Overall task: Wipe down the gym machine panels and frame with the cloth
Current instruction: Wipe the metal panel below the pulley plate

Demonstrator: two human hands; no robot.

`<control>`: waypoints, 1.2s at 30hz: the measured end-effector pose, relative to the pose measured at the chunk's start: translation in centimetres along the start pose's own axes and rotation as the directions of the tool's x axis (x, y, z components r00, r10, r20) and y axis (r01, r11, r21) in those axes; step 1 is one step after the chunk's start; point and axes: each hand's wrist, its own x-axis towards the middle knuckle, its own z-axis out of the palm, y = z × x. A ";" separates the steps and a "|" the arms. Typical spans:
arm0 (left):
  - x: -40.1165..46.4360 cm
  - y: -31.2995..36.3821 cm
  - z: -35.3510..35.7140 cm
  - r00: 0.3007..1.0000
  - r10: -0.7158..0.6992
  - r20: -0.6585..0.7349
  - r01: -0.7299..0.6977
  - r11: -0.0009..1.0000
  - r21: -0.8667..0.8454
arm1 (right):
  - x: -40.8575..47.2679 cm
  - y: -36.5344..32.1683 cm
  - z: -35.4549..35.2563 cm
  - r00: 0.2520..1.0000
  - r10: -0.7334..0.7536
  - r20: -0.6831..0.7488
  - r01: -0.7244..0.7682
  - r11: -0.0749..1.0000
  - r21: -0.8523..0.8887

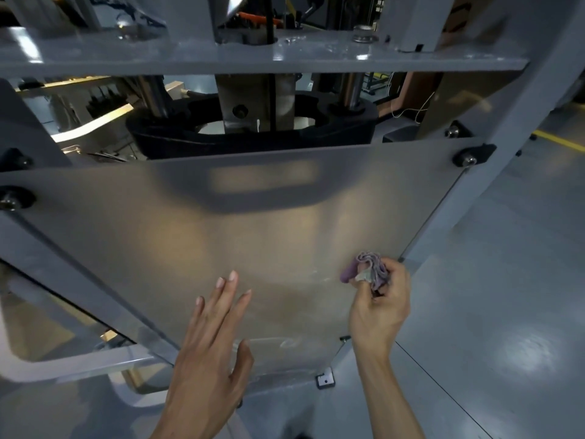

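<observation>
Purple cloth (370,270) sits bunched in our right hand (378,304), pinched against the lower right of the frosted panel (253,242). Our left hand (209,343) rests flat, fingers straight, holding nothing. Unwiped panel stretches up and left from the cloth; beyond it runs the grey frame (221,55).

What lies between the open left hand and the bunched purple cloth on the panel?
Only bare translucent grey panel separates left hand from purple cloth, seen in the head view.
</observation>
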 end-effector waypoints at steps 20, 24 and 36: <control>-1.8 -4.5 -3.2 0.999 -0.002 0.039 0.003 0.999 -0.034 | -4.3 -3.8 3.2 0.997 0.018 0.069 -0.020 1.000 0.022; -1.9 -4.9 -3.4 0.998 -0.005 0.066 0.007 0.999 -0.035 | -3.9 -3.1 2.4 0.994 0.018 0.106 -0.014 0.999 -0.035; -2.7 -6.2 -4.1 0.995 -0.040 0.093 0.042 0.999 -0.018 | -4.5 -3.5 3.8 0.999 0.048 -0.007 -0.048 0.998 0.045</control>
